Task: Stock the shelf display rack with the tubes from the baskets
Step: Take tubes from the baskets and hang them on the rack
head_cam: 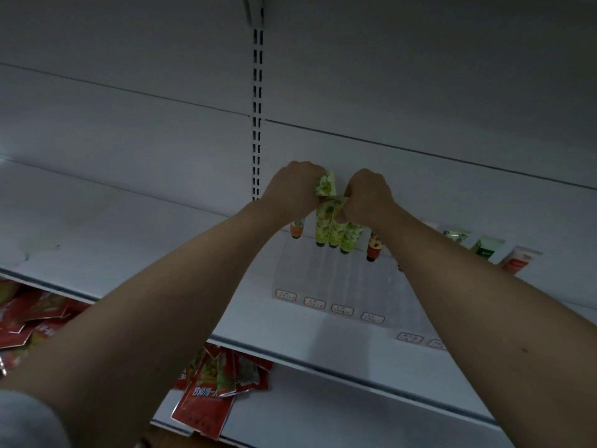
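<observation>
your left hand (pixel 292 189) is curled tight round the crimped top of a green tube (pixel 327 185), and your right hand (pixel 368 194) is fisted on the tops of more green tubes (pixel 332 227), caps hanging down, just beside the left. an orange tube (pixel 297 228) peeks out under your left hand, a red tube (pixel 374 245) under your right wrist. all of it sits over the clear display rack (pixel 326 279) on the white shelf (pixel 193 253). further right, more tubes (pixel 484 248) lie in the rack. below, red packets (pixel 206 392) are heaped on the lower shelf (pixel 323 415).
</observation>
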Demonstrator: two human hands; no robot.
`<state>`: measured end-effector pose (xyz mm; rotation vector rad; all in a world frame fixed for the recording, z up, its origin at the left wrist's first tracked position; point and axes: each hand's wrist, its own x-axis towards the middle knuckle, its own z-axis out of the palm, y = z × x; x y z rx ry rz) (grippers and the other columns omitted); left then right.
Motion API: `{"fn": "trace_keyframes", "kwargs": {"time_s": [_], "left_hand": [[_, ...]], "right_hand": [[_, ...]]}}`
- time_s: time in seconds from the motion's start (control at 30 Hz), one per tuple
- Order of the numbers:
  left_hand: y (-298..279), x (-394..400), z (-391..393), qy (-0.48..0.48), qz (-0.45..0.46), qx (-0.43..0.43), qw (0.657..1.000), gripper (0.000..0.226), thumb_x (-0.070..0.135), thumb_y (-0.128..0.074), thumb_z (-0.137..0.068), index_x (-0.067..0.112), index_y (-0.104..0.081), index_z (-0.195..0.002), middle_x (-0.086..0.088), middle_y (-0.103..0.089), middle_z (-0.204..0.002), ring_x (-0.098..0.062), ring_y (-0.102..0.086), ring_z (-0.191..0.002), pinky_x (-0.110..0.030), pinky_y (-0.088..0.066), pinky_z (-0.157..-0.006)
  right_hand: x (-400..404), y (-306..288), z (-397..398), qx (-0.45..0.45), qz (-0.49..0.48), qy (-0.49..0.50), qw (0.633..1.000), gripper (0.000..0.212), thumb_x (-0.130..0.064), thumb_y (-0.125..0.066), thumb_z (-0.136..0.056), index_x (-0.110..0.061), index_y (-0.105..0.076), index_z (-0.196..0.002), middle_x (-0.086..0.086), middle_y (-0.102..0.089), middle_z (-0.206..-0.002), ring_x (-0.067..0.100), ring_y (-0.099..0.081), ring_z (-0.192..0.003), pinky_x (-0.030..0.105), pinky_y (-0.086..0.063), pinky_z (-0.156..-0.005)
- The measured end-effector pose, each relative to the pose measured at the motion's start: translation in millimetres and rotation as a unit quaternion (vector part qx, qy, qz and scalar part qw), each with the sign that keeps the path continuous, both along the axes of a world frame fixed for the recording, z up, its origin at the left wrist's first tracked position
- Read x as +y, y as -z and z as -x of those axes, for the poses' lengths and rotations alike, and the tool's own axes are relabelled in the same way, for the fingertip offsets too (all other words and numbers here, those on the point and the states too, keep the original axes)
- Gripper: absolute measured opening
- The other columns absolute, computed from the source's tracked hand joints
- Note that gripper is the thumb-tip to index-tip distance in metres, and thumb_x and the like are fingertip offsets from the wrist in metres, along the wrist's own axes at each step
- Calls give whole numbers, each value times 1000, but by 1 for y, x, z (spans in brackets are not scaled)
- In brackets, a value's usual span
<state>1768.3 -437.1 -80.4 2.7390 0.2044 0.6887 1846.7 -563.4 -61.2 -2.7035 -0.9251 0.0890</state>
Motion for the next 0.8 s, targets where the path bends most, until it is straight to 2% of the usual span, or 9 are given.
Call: {"fn": "trace_keyframes", "kwargs": {"time_s": [0.1, 0.2, 0.3, 0.37, 0.43, 0.53, 0.63, 0.7, 0.8], "left_hand": [[0, 0, 0, -2, -9, -2, 1000, 23, 21, -70, -84, 8, -54, -73, -15, -66, -84, -26, -57, -74, -31, -39, -64], [-1, 0, -1, -9, -13, 5, 1000, 19, 19, -68, -85, 2, -61, -81, -15, -66, -87, -29, -60, -80, -31, -40, -65], [-3, -1, -2, -7, -18, 19, 1000, 18, 19, -68, -85, 2, -62, -83, -14, -66, -89, -29, -60, -81, -34, -43, -67], [-5, -2, -1, -4, -18, 26, 999, 21, 19, -69, -85, 7, -54, -76, -13, -64, -86, -26, -56, -77, -32, -39, -65], [-4, -2, -2, 1, -13, 23, 1000, 25, 19, -69, -84, 11, -49, -73, -13, -63, -84, -25, -55, -76, -31, -38, -64], [-1, 1, -4, -1, -4, 13, 1000, 25, 21, -70, -84, 13, -48, -74, -14, -64, -85, -25, -55, -77, -32, -39, -66], [-3, 0, -5, 4, -11, 17, 1000, 25, 22, -69, -86, 14, -48, -75, -15, -65, -88, -29, -58, -81, -33, -41, -68], [-7, 1, -4, 14, -13, 18, 1000, 27, 24, -71, -85, 14, -48, -76, -14, -65, -87, -30, -59, -81, -36, -44, -70], [-12, 4, 2, 27, 19, 6, 999, 31, 26, -77, -79, 14, -48, -74, -8, -61, -80, -31, -60, -79, -37, -46, -69]], "right_hand": [[-1, 5, -3, -6, -17, -12, 1000, 40, -13, -81, -74, -1, -65, -109, 15, -65, -106, 25, -60, -89, 23, -41, -62], [0, 7, -5, -9, -29, -20, 999, 36, -11, -80, -73, -1, -65, -105, 15, -64, -103, 20, -51, -80, 23, -36, -54], [-1, 9, -5, -5, -24, -23, 999, 28, -10, -79, -74, -2, -66, -98, 7, -58, -90, 19, -50, -80, 22, -33, -51], [-5, 16, -3, -15, -20, -41, 999, 12, -6, -74, -74, -6, -63, -79, -2, -50, -74, 19, -50, -78, 20, -30, -49], [-7, 23, -2, -29, -20, -60, 998, 16, -3, -73, -72, -9, -58, -69, -3, -48, -69, 18, -51, -75, 17, -26, -46], [-4, 21, -7, -26, -8, -58, 998, 15, -6, -77, -70, -3, -65, -80, 1, -52, -74, 18, -52, -72, 19, -29, -45], [-1, 11, -11, -3, 40, -62, 997, 29, -13, -82, -68, -11, -53, -67, 1, -47, -68, 21, -54, -72, 23, -33, -49], [-2, 7, -14, 18, 80, -68, 994, 34, -24, -86, -68, -10, -59, -83, 4, -54, -81, 23, -58, -83, 26, -41, -62], [-7, -2, -17, 30, 92, -82, 992, 56, -36, -87, -68, -5, -65, -108, 7, -61, -101, 24, -60, -97, 29, -46, -75]]}}
